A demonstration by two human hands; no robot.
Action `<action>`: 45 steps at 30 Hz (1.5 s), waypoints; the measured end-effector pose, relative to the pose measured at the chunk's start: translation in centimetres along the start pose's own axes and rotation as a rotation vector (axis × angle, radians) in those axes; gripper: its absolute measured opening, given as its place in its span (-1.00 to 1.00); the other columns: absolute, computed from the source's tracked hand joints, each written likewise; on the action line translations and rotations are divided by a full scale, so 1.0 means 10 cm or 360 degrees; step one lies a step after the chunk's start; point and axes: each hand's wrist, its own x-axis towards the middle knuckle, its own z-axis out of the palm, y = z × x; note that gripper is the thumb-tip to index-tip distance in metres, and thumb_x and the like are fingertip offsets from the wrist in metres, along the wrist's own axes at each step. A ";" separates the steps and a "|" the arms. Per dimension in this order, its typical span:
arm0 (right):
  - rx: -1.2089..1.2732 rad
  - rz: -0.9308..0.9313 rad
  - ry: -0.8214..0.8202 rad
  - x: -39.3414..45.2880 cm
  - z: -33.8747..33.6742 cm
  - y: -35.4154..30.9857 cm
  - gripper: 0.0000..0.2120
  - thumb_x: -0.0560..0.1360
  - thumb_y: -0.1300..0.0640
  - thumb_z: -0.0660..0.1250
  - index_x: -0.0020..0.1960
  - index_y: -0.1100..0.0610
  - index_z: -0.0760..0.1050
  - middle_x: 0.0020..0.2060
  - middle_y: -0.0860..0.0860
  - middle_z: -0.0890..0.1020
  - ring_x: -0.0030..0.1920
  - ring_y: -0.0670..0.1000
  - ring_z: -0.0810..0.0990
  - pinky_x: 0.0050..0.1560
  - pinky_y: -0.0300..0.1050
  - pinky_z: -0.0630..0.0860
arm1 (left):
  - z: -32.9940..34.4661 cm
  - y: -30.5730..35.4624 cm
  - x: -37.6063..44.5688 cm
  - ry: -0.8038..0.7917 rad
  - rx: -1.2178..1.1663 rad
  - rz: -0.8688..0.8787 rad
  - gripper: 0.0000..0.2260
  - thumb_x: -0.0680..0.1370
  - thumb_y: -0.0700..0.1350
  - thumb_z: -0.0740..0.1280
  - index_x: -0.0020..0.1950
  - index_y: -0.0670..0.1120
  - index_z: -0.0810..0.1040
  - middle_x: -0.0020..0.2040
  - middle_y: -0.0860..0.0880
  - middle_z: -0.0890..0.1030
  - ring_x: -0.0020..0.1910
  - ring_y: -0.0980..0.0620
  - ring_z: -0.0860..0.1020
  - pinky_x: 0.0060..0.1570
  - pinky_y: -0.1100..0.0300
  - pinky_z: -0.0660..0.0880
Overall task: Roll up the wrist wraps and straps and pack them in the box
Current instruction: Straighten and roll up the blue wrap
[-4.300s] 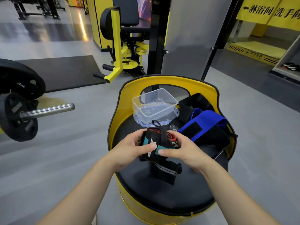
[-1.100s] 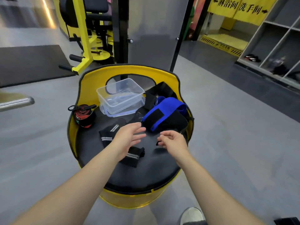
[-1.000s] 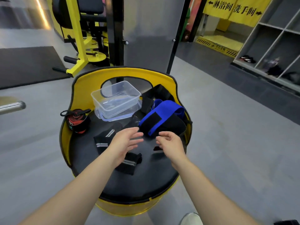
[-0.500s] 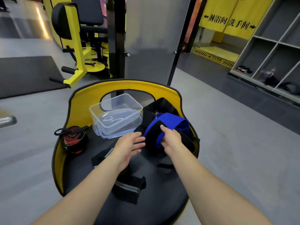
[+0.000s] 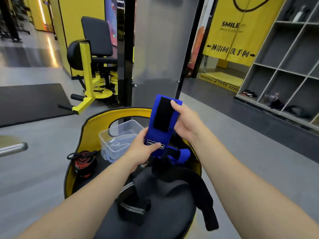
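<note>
Between our left hand (image 5: 141, 150), pinching its labelled end, and our right hand (image 5: 187, 122), gripping its top, the blue wrap (image 5: 156, 135) looks soft, light, best rolled from one end.

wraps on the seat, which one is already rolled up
The red and black wrap at the left edge of the seat, a tight coil. The blue wrap is held stretched flat; the grey-striped black one lies loose.

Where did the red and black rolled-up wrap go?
In the head view the rolled red and black wrap lies at the left edge of the yellow-rimmed seat, left of the clear plastic box, not in it.
</note>
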 end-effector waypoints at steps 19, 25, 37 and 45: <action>-0.0027 0.0121 -0.0093 -0.63 0.50 -0.17 -0.83 0.67 0.21 0.27 0.24 0.12 0.52 0.15 0.12 0.70 0.12 0.12 0.70 0.20 0.05 0.59 | -0.76 0.58 -0.77 0.0406 0.0166 0.0022 -0.91 0.64 -0.08 0.40 0.07 -0.04 0.52 0.03 -0.11 0.72 -0.05 -0.07 0.73 -0.19 0.06 0.66; -0.0459 0.0126 0.0033 -0.65 0.46 0.04 -0.69 0.65 0.32 0.26 0.36 0.12 0.49 0.10 0.07 0.72 0.03 0.08 0.74 0.01 -0.07 0.64 | -0.92 0.70 -0.90 0.0267 -0.0294 -0.0029 -0.81 0.61 -0.09 0.44 0.20 -0.07 0.61 0.05 -0.14 0.76 0.03 -0.11 0.73 -0.02 0.03 0.66; -0.1024 -0.0911 -0.0324 -1.56 0.85 -0.10 -0.58 0.60 0.20 0.39 0.39 -0.12 0.50 0.26 -0.18 0.59 0.29 -0.19 0.53 0.12 -0.27 0.60 | -0.93 1.59 -1.45 0.0025 -0.0390 0.0098 -0.77 0.73 -0.22 0.19 0.28 -0.12 0.59 0.07 -0.13 0.74 -0.02 0.02 0.73 -0.09 0.16 0.66; -0.0925 -0.0984 -0.0124 -1.84 1.10 -0.63 -0.84 0.61 0.11 0.40 0.07 -0.10 0.72 -0.05 -0.06 0.75 0.04 0.07 0.70 0.10 0.18 0.67 | -0.89 2.11 -1.91 0.0072 -0.0384 0.0123 -0.66 0.71 0.04 0.23 0.30 -0.17 0.60 0.17 -0.21 0.71 0.08 -0.17 0.69 0.06 -0.01 0.63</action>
